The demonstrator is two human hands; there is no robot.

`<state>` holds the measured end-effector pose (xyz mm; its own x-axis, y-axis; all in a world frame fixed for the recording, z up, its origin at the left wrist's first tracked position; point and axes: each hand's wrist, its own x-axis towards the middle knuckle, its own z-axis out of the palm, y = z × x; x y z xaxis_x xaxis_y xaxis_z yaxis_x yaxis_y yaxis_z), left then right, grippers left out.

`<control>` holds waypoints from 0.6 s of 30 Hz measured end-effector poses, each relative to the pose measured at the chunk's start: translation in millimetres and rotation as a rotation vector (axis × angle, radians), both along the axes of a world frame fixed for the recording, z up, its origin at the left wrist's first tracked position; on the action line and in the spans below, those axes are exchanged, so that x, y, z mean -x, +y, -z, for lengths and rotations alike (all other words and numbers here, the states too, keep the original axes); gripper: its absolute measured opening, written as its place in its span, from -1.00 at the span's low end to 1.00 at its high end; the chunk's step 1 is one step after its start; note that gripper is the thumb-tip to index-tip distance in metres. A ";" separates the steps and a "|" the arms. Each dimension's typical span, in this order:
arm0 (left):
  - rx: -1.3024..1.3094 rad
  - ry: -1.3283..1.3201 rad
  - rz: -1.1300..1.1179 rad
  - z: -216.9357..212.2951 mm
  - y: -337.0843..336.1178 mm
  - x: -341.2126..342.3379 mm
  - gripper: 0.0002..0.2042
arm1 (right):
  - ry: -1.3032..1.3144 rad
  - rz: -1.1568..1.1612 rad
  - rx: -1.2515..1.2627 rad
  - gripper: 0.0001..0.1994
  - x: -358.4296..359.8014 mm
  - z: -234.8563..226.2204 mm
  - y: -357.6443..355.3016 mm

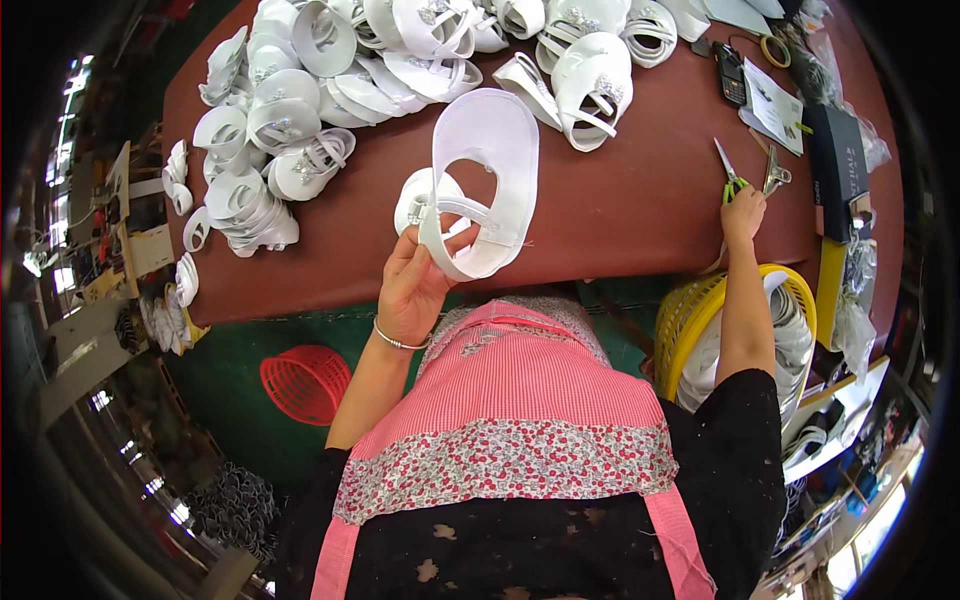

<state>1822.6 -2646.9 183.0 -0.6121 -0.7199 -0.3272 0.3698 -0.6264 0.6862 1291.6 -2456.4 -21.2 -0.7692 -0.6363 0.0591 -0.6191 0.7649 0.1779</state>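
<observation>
My left hand [414, 285] holds up a white shoe upper [515, 150] by its narrow side, fingers closed round the edge, above the table's front edge. The piece has a wide rounded end and an oval opening, and a loose thread sticks out from its lower right. Partly hidden behind it is another white upper [408, 206] with straps and a sparkling ornament; whether my hand also grips it is unclear. Far to the right, my right hand [743, 212] is closed on the green handles of scissors [727, 165], blades pointing away. Beside them lies a metal tool [774, 174].
Piles of white uppers [285, 110] cover the brown table's [640, 210] far left and middle. At right are a black handheld device [731, 74], papers [772, 108], tape roll [775, 52] and dark box [840, 170]. Below stand a yellow basket [683, 318] of white pieces and a red basket [305, 384].
</observation>
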 end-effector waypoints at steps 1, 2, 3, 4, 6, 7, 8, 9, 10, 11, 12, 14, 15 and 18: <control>0.006 -0.007 -0.015 -0.4 1.6 -0.7 -0.78 | -0.007 -0.015 0.006 -0.63 -4.2 -11.4 -8.8; 0.052 -0.042 -0.047 0.7 2.0 -1.5 -0.78 | -0.137 -0.046 0.069 -0.60 -16.4 -27.4 -18.6; 0.099 -0.074 -0.074 0.8 1.5 -1.4 -0.78 | -0.263 -0.074 0.131 -0.57 -30.0 -39.2 -23.8; 0.114 -0.065 -0.082 -1.0 -0.1 0.3 -0.79 | -0.379 -0.180 0.367 -0.64 -44.1 -42.0 -19.8; 0.134 -0.014 -0.116 -6.1 -3.3 3.3 -0.80 | -1.112 -0.042 0.745 -0.74 -118.6 -91.3 -34.2; 0.151 0.041 -0.141 -7.7 -3.4 3.9 -0.80 | -1.206 -0.057 0.684 -0.75 -160.3 -131.1 -46.3; 0.154 0.066 -0.156 -8.1 -3.3 5.5 -0.80 | -1.179 -0.190 0.712 -0.72 -193.0 -150.0 -47.3; 0.155 0.068 -0.157 -7.6 -4.2 7.1 -0.80 | -1.479 -0.030 0.895 -0.67 -233.0 -182.3 -52.7; 0.150 0.082 -0.175 -9.2 -4.3 8.8 -0.80 | -1.242 -0.342 0.770 -0.57 -245.6 -186.1 -49.8; 0.141 0.097 -0.189 -9.6 -3.7 11.4 -0.80 | -1.090 -0.472 0.555 -0.52 -253.1 -205.4 -51.1; 0.143 0.099 -0.194 -9.8 -2.7 13.1 -0.80 | -1.033 -0.549 0.616 -0.50 -261.5 -207.6 -54.1; 0.138 0.133 -0.196 -12.2 -1.9 17.1 -0.80 | -0.972 -0.634 0.676 -0.48 -268.0 -207.2 -59.1; 0.141 0.135 -0.201 -14.0 -1.0 18.7 -0.80 | -0.938 -0.642 0.683 -0.48 -269.3 -203.8 -61.4; 0.123 0.139 -0.209 -13.8 5.1 19.2 -0.79 | -0.834 -0.724 0.700 -0.50 -271.4 -205.7 -69.3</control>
<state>1803.4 -2641.7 196.8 -0.4794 -0.8642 -0.1526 0.5779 -0.4417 0.6862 1563.0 -2525.7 184.4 -0.2330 -0.9474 0.2192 -0.6564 -0.0131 -0.7543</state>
